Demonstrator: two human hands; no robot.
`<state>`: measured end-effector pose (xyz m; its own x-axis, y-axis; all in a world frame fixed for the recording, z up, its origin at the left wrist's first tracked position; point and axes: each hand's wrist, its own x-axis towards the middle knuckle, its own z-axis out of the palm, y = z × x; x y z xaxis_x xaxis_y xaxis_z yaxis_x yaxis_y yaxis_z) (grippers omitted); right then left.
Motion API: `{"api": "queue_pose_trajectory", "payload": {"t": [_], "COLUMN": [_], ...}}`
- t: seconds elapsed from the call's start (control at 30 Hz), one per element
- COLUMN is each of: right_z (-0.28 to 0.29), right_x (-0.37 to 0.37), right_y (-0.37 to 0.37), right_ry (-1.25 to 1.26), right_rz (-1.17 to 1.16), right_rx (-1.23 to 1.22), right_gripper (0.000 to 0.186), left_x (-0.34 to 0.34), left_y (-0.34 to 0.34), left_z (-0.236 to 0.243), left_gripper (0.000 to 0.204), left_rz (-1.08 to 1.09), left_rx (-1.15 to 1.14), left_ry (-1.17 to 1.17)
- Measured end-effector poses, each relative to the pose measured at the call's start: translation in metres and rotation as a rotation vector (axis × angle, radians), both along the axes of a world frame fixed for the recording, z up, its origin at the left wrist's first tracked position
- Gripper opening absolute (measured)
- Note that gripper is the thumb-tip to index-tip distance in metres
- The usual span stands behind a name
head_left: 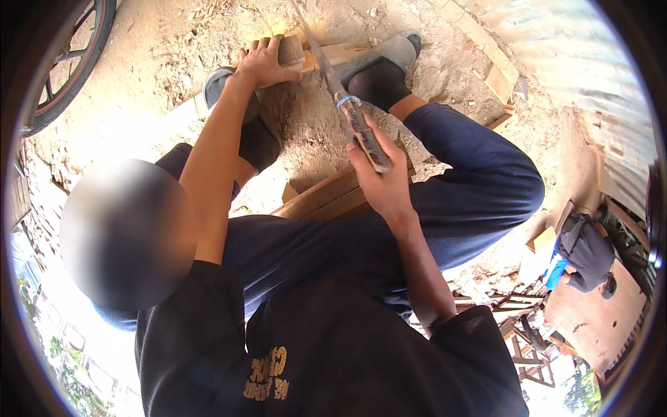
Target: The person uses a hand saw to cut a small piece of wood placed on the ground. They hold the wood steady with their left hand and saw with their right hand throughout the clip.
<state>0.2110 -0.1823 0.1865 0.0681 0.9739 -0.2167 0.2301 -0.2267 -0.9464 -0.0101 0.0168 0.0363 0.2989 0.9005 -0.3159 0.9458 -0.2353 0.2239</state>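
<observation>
My left hand (262, 64) grips a short wooden block (291, 53), fingers over its top end and thumb at the near side. In my right hand (382, 177) is a long-bladed hand tool (360, 128), held by its straight, wrapped handle with a blue band. Its narrow blade points away from me and crosses over a pale wood strip (344, 53) beside the block. Seen nearly edge-on, the blade does not show whether it is a saw or a machete. My shod feet (381, 62) rest on either side of the wood.
Wooden boards (323, 194) lie beneath my legs. A spoked wheel (76, 66) stands at the far left. Along the right runs a corrugated metal sheet (590, 76), with wood offcuts (500, 83) near it. Another person (587, 254) bends beside a wooden panel (597, 313) at the right.
</observation>
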Motion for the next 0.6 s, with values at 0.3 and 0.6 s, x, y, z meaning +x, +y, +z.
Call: {"api": "queue_pose_trajectory", "payload": {"t": [0.3, 0.6], "right_z": [0.0, -0.005], "right_x": [-0.014, -0.022], "right_y": [-0.003, 0.007], "right_ry": [0.028, 0.024], "right_rz": [0.053, 0.066], "right_rx": [-0.029, -0.031], "right_gripper": [0.051, 0.048], "left_x": [0.01, 0.035], "left_y": [0.022, 0.002], "left_z": [0.018, 0.007], "left_gripper": [0.071, 0.105], "left_rz": [-0.081, 0.044], "left_rx": [-0.225, -0.031], "left_ry": [0.005, 0.249]}}
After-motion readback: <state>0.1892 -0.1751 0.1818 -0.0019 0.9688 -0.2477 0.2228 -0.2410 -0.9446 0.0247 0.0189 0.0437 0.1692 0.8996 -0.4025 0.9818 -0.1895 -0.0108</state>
